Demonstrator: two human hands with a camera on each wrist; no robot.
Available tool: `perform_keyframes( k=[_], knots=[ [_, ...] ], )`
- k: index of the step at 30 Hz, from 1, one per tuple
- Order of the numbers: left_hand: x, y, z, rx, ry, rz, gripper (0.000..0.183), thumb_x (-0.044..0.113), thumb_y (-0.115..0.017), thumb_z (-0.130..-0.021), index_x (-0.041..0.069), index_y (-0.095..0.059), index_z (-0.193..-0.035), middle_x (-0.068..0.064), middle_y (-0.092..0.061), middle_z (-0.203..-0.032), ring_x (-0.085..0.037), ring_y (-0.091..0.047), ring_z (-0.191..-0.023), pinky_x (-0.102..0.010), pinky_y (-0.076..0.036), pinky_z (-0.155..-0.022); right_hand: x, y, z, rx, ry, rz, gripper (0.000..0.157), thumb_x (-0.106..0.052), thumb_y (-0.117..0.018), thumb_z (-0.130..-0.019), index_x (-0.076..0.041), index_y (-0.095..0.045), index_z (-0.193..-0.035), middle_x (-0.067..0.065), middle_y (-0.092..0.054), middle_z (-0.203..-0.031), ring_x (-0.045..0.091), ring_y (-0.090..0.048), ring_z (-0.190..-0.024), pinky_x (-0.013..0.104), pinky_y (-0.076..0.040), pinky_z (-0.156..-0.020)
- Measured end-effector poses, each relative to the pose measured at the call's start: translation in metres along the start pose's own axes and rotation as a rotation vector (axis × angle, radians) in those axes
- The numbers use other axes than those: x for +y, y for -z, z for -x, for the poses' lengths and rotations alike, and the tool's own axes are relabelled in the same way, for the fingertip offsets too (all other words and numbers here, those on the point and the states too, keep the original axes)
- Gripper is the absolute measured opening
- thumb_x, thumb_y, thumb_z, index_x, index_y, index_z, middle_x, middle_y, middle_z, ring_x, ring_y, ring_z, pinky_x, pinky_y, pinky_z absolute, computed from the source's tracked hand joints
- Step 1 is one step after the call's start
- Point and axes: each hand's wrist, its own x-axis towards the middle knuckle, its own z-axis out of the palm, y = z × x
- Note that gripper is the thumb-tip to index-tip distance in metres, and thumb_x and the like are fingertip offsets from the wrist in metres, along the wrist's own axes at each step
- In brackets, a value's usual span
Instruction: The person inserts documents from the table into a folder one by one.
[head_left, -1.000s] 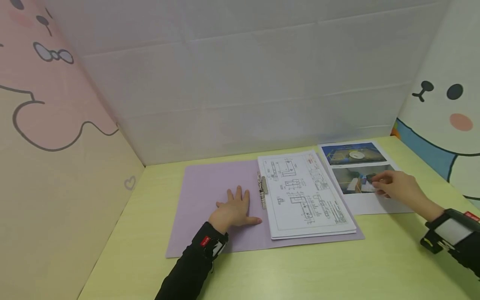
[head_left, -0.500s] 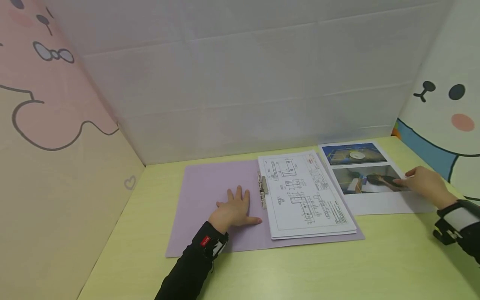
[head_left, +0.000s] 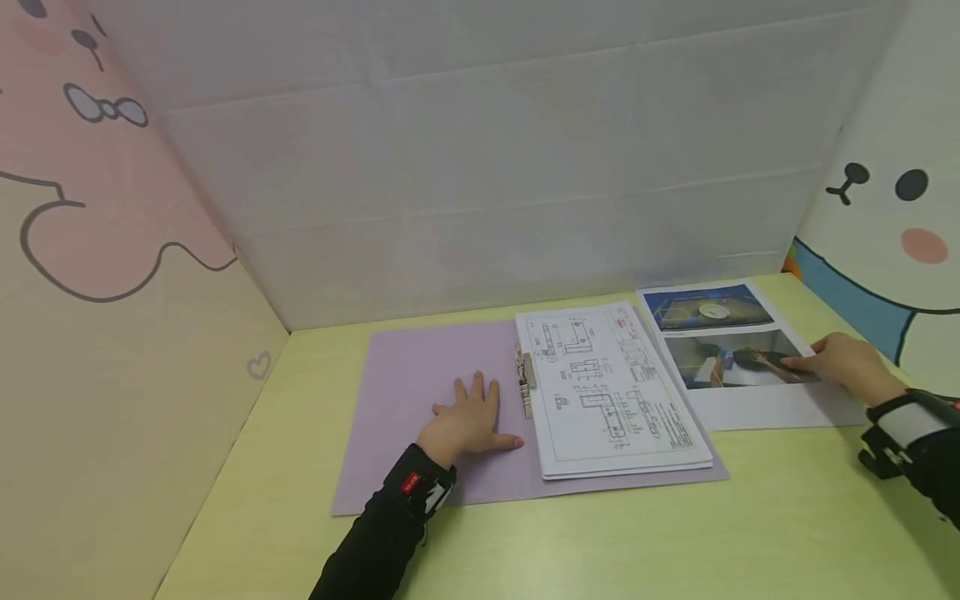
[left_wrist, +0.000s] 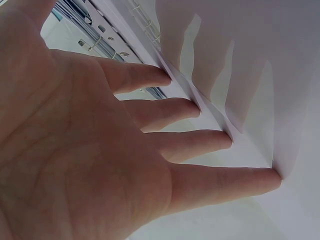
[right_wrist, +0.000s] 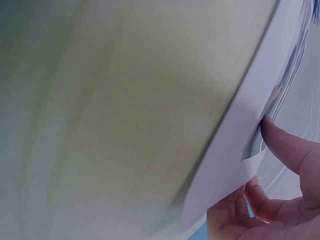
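Observation:
My left hand lies flat with spread fingers on the bare left side of a purple clip folder. Its straight fingertips touch the folder's surface in the left wrist view. On the folder's right side lies a stack of technical drawings, beside a metal clip. Right of the folder is a white sheet with two printed photos. My right hand pinches this sheet's right edge. The right wrist view has the thumb on top of the sheet and the other fingers underneath.
Everything rests on a light yellow-green table. A white sheeted wall stands behind it. Cartoon-printed panels flank it, a pink-and-cream one at left and a bear-patterned one at right.
My right hand has moved right, from over the lower photo to the sheet's right edge, and has barely shifted in the last half second. My left hand has stayed in place.

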Motion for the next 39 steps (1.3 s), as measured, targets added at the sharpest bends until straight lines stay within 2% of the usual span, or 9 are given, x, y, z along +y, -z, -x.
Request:
perform_keyframes(
  k=[4, 12, 18, 24, 31, 39],
  knots=[
    [0.0, 0.0, 0.0, 0.001, 0.0, 0.004, 0.108, 0.073, -0.054, -0.071, 0.007, -0.017, -0.149, -0.022, -0.01, -0.154, -0.048, -0.008, -0.134, -0.076, -0.029, -0.087, 0.002, -0.001, -0.003, 0.008, -0.014, -0.018, 0.076, -0.036, -0.065, -0.079, 0.03, -0.041, -0.106, 0.044, -0.047, -0.102, 0.046, -0.049, -0.084, 0.052, -0.045, -0.07],
    [0.0, 0.0, 0.001, 0.002, -0.005, 0.007, 0.108, 0.072, -0.054, -0.071, 0.006, -0.017, -0.149, -0.022, -0.01, -0.154, -0.048, -0.008, -0.134, -0.077, -0.029, -0.087, 0.002, -0.003, -0.004, 0.066, 0.048, 0.004, 0.076, -0.035, -0.067, -0.075, 0.029, -0.042, -0.107, 0.047, -0.044, -0.108, 0.056, -0.043, -0.095, 0.062, -0.037, -0.081],
    [0.0, -0.001, 0.001, 0.009, -0.009, 0.006, 0.108, 0.072, -0.054, -0.072, 0.006, -0.017, -0.149, -0.023, -0.01, -0.154, -0.048, -0.008, -0.134, -0.077, -0.029, -0.086, 0.002, -0.002, -0.002, 0.094, 0.075, 0.015, 0.073, -0.037, -0.069, -0.074, 0.025, -0.046, -0.105, 0.047, -0.045, -0.109, 0.056, -0.044, -0.094, 0.062, -0.037, -0.079],
    [0.0, -0.001, 0.001, 0.011, -0.009, 0.005, 0.107, 0.072, -0.054, -0.072, 0.006, -0.018, -0.149, -0.023, -0.011, -0.154, -0.048, -0.009, -0.134, -0.077, -0.029, -0.086, 0.004, -0.002, -0.002, 0.116, 0.064, -0.007, 0.08, -0.042, -0.07, -0.072, 0.024, -0.047, -0.109, 0.048, -0.043, -0.113, 0.057, -0.042, -0.097, 0.062, -0.038, -0.079],
    [0.0, -0.001, 0.001, 0.011, -0.005, 0.003, 0.108, 0.072, -0.053, -0.072, 0.006, -0.018, -0.149, -0.023, -0.01, -0.154, -0.048, -0.008, -0.134, -0.077, -0.029, -0.087, 0.007, -0.001, 0.003, 0.185, 0.155, 0.034, 0.063, -0.032, -0.066, -0.08, 0.021, -0.051, -0.11, 0.045, -0.05, -0.108, 0.059, -0.045, -0.093, 0.061, -0.041, -0.072],
    [0.0, -0.002, 0.001, 0.016, -0.008, 0.003, 0.108, 0.072, -0.054, -0.071, 0.006, -0.018, -0.149, -0.023, -0.01, -0.154, -0.049, -0.008, -0.134, -0.077, -0.029, -0.086, 0.012, -0.002, 0.006, 0.2, 0.128, 0.006, 0.065, -0.035, -0.061, -0.084, 0.022, -0.048, -0.112, 0.045, -0.05, -0.108, 0.059, -0.043, -0.095, 0.062, -0.041, -0.075]
  ],
)
